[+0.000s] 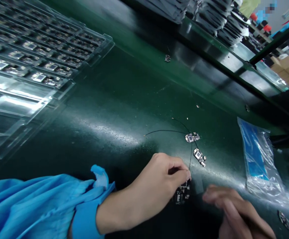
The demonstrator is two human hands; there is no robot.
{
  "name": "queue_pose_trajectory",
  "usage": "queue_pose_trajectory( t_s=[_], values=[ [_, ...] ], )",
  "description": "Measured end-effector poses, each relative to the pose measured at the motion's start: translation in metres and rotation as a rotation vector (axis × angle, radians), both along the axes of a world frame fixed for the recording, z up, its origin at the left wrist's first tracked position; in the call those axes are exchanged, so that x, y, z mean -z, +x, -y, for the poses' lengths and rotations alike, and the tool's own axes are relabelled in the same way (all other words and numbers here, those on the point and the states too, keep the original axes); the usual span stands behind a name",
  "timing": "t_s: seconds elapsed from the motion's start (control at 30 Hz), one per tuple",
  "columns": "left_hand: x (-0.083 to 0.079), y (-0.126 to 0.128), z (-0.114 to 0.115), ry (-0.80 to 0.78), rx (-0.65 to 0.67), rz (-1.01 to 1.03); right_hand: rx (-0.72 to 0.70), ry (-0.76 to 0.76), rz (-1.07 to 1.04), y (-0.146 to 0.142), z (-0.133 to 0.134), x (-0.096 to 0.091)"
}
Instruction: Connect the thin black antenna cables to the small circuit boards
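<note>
My left hand (159,179) reaches in from the left, thumb and index finger pinched at the lower end of a thin black cable (191,156). Just below those fingertips lie small circuit boards (181,194), partly covered by the hand. My right hand (234,207), slightly blurred, is at the lower right with its fingers curled together; whatever it may hold is hidden. Further up the table, a circuit board (191,137) lies with thin black cables around it, and another board (199,157) sits just below it.
Clear plastic trays (67,83) with rows of boards fill the upper left. A clear plastic bag (259,166) with blue contents lies at right. Single boards rest near the back (167,58) and lower right (284,220). A shelf with grey stacks (216,16) runs behind.
</note>
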State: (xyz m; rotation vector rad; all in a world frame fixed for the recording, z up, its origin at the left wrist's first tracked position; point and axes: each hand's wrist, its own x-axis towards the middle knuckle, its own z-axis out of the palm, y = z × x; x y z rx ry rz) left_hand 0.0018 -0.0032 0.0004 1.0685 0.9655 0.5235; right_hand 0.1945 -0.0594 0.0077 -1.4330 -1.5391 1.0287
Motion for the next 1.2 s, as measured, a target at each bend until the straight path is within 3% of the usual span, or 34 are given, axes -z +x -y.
queue_pose_trajectory(
  t_s=[0.03, 0.17, 0.27, 0.7, 0.93, 1.07, 1.2],
  values=[
    [0.0, 0.0, 0.001, 0.034, 0.001, 0.002, 0.024, -0.04, -0.084, -0.005, -0.004, 0.002],
    [-0.001, -0.001, 0.003, 0.156, 0.024, 0.045, 0.164, -0.468, -0.292, -0.029, -0.011, 0.002],
    [-0.001, -0.001, 0.004, 0.16, 0.038, 0.073, 0.183, -0.574, -0.383, -0.038, -0.011, -0.001],
    [0.003, 0.0, 0.006, 0.305, 0.128, -0.04, 0.216, -0.521, -0.283, -0.041, -0.008, 0.0],
    [0.001, 0.002, 0.006, 0.064, 0.081, 0.024, 0.256, -0.437, -0.325, -0.043, -0.006, 0.0],
    [0.002, 0.0, 0.008, 0.053, 0.1, 0.073, 0.364, -0.428, -0.365, -0.043, -0.007, -0.002],
    [0.002, 0.0, 0.009, 0.006, 0.126, 0.114, 0.34, -0.462, -0.389, -0.042, -0.008, -0.005]
  ],
)
